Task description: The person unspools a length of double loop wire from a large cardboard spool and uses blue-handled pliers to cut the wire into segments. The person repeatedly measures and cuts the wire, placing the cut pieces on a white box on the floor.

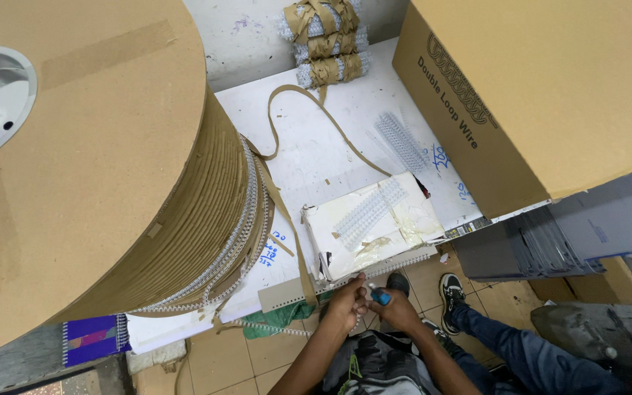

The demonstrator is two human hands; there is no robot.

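White table (309, 146) bears wire spool (111, 183), cardboard box (550, 88), white pad (371, 223).

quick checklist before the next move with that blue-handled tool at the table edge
1. Tool grip: right hand holds the blue-handled tool: ok.
2. Left hand at the table edge, meeting the tool: ok.
3. Tool tip position: hidden by fingers: cannot tell.
4. Wire coil from the big spool hangs off the edge near the hands: not ok.
5. Loose paper strip across the table: not ok.
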